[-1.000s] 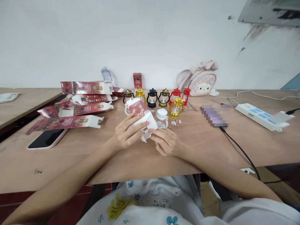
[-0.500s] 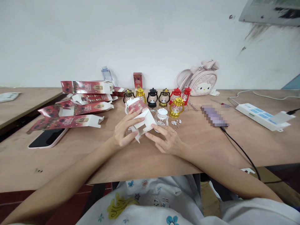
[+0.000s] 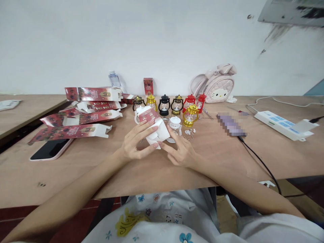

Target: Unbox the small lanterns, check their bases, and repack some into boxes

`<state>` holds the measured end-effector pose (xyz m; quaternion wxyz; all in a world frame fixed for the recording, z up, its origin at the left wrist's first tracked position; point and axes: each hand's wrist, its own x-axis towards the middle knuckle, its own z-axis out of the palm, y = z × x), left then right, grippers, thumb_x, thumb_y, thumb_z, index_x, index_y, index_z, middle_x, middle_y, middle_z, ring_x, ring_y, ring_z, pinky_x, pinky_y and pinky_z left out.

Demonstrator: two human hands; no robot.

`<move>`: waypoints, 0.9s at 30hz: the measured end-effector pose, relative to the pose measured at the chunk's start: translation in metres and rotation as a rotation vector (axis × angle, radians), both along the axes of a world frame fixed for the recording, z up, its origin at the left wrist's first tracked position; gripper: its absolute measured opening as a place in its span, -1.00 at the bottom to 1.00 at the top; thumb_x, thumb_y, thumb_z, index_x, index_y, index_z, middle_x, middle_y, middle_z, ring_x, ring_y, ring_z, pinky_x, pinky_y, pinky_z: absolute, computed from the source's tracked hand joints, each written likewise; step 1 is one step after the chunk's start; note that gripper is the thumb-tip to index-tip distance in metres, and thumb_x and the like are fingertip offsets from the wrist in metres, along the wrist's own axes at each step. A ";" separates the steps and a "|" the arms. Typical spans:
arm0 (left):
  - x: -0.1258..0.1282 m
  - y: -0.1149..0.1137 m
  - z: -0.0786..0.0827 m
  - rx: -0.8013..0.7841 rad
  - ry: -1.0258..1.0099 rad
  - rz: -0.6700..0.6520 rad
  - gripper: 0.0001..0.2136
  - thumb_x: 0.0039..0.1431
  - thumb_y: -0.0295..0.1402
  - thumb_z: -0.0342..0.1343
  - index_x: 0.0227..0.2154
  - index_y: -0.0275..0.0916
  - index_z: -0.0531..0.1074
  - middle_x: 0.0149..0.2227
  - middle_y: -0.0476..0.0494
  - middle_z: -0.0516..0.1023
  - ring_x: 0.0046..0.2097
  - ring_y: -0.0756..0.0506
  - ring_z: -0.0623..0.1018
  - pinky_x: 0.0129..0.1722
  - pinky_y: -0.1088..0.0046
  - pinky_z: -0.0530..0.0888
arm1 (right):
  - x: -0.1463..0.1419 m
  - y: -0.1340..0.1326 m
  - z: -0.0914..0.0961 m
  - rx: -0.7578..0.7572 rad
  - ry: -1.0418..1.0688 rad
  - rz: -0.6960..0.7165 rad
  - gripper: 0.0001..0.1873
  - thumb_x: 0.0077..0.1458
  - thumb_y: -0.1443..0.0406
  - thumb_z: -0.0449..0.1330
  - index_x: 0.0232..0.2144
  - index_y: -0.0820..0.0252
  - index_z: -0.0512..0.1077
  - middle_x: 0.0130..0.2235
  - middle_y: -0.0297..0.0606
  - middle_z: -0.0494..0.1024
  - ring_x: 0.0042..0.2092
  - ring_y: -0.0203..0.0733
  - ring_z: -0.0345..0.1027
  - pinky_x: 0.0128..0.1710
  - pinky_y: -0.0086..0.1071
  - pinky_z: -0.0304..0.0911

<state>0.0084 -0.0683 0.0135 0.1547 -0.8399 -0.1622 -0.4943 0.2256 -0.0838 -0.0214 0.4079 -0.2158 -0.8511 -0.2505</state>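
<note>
In front of me a small red-and-white cardboard box (image 3: 162, 133) is tilted with its white flap end towards me. My left hand (image 3: 138, 141) is closed around its left side, fingers over the top and thumb by the lower flap. The fingers of my right hand (image 3: 181, 148) touch the right side and the flap at the near end. Just behind my right fingers stands a white mini lantern (image 3: 175, 125). Another white lantern (image 3: 137, 117) is partly hidden behind the box. I cannot see inside the box.
Behind stand several mini lanterns, including a black lantern (image 3: 164, 105), a gold lantern (image 3: 190, 116) and a red lantern (image 3: 201, 102). Unfolded red boxes (image 3: 76, 131) lie left, over a phone (image 3: 50, 149). A pink bag (image 3: 219, 88) and a power strip (image 3: 283, 125) are right.
The flaps at the box's near end have folded inward, covering most of the opening. My right fingers have shifted along that end; my left hand still holds the box.
</note>
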 end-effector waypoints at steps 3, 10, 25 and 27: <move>0.002 0.001 0.001 0.086 -0.027 -0.033 -0.52 0.12 -0.42 0.18 0.10 -0.06 0.26 0.08 -0.17 0.46 0.11 -0.16 0.47 0.10 0.13 0.47 | 0.001 0.003 -0.001 -0.027 -0.018 0.026 -0.29 0.02 0.46 0.09 0.23 0.05 0.12 0.34 0.06 -0.06 0.16 0.01 0.26 -0.10 -0.19 0.36; -0.006 0.012 0.002 0.337 0.112 -0.071 -0.71 -0.01 -0.41 0.30 -0.21 -0.16 0.39 0.04 -0.12 0.44 0.19 -0.26 0.38 -0.01 0.10 0.55 | 0.003 0.003 -0.001 -0.043 -0.008 0.042 -0.39 0.01 0.46 0.09 0.13 0.02 0.27 0.32 -0.01 0.04 0.22 -0.02 0.18 -0.05 -0.20 0.33; -0.005 0.009 0.003 0.452 0.115 0.099 -0.75 0.02 -0.32 0.28 -0.21 -0.10 0.44 -0.27 -0.05 0.36 0.01 -0.20 0.50 -0.22 0.34 0.63 | 0.002 0.002 0.000 -0.014 0.003 0.051 -0.37 0.00 0.46 0.10 0.15 0.06 0.22 0.33 0.02 -0.02 0.24 -0.01 0.14 -0.04 -0.20 0.34; -0.005 0.009 0.003 0.448 0.108 0.084 -0.76 0.01 -0.32 0.29 -0.23 -0.15 0.44 -0.27 -0.06 0.33 0.00 -0.20 0.49 -0.21 0.32 0.63 | 0.002 0.002 0.000 0.001 -0.002 0.045 -0.38 0.00 0.45 0.10 0.15 0.06 0.23 0.32 0.02 0.02 0.24 -0.01 0.15 -0.05 -0.21 0.34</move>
